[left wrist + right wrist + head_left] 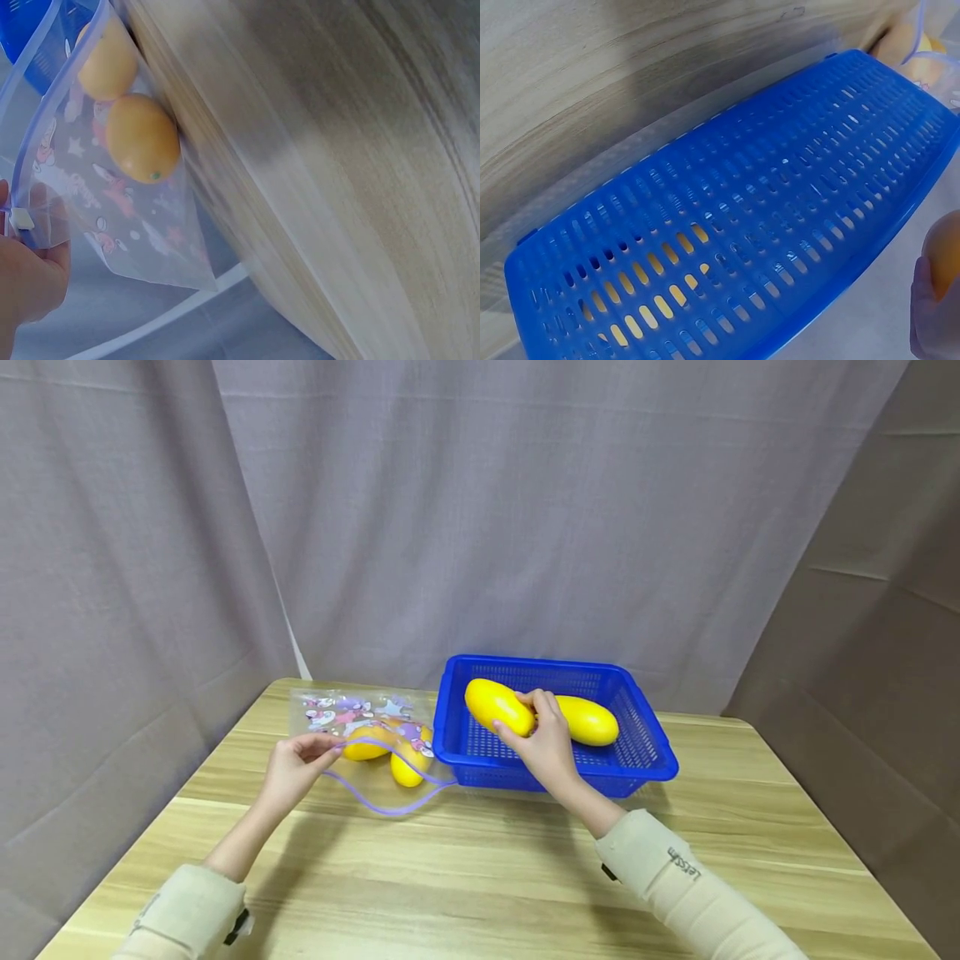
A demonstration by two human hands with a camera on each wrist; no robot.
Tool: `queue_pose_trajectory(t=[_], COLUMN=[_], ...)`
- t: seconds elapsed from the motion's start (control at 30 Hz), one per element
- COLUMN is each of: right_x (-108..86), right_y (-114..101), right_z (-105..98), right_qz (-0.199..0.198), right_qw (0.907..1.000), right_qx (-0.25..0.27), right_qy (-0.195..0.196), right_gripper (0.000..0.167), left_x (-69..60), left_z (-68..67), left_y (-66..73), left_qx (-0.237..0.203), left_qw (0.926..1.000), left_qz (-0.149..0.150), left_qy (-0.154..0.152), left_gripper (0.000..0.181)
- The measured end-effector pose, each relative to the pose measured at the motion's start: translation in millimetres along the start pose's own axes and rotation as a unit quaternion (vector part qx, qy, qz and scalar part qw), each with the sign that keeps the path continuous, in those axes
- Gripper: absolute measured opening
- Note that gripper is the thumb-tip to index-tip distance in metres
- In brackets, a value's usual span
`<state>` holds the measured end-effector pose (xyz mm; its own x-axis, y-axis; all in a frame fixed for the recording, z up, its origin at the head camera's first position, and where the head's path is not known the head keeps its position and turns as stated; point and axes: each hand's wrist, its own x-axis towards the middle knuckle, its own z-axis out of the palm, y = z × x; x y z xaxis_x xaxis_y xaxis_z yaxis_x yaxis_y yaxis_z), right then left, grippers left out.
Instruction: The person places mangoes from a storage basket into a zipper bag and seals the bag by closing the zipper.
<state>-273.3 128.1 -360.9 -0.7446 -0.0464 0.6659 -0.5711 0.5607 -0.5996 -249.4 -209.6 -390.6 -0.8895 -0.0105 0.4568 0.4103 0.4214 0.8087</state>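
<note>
My left hand [298, 768] pinches the purple zip edge of a clear printed bag [330, 714], whose mouth stands open. Yellow-orange fruits [408, 765] lie inside the bag; two show in the left wrist view [142, 139], where the hand [34, 277] holds the bag by its white slider. My right hand [549, 745] grips a long yellow fruit [493, 703] above the left part of the blue basket [660, 767]. Another long yellow fruit [588, 721] lies in the basket, and shows through its slots in the right wrist view.
The basket stands on the wooden table [420, 877] right beside the bag, close to the bag's mouth. A grey curtain [525, 527] hangs behind the table and along its sides.
</note>
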Motion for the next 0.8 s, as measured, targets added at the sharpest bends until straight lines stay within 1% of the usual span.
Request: queue_pose_trajectory(t=[0.5, 0.8], right_x=[-3.3, -6.1], right_y=[-7.2, -10.0], right_z=[3.4, 6.8], right_qz=[-0.006, -0.008], right_qw=[0.9999, 0.9999], right_qx=[0.011, 0.006], right_qy=[0.009, 0.002], right_gripper=[0.042, 0.041], left_x=[1.7, 1.6], left_z=[0.1, 0.8], left_y=[3.1, 1.5], left_qx=[0.006, -0.002], left_qw=[1.0000, 1.0000], left_qz=[0.001, 0.007], left_qy=[0.000, 0.002], left_gripper=[0.012, 0.012])
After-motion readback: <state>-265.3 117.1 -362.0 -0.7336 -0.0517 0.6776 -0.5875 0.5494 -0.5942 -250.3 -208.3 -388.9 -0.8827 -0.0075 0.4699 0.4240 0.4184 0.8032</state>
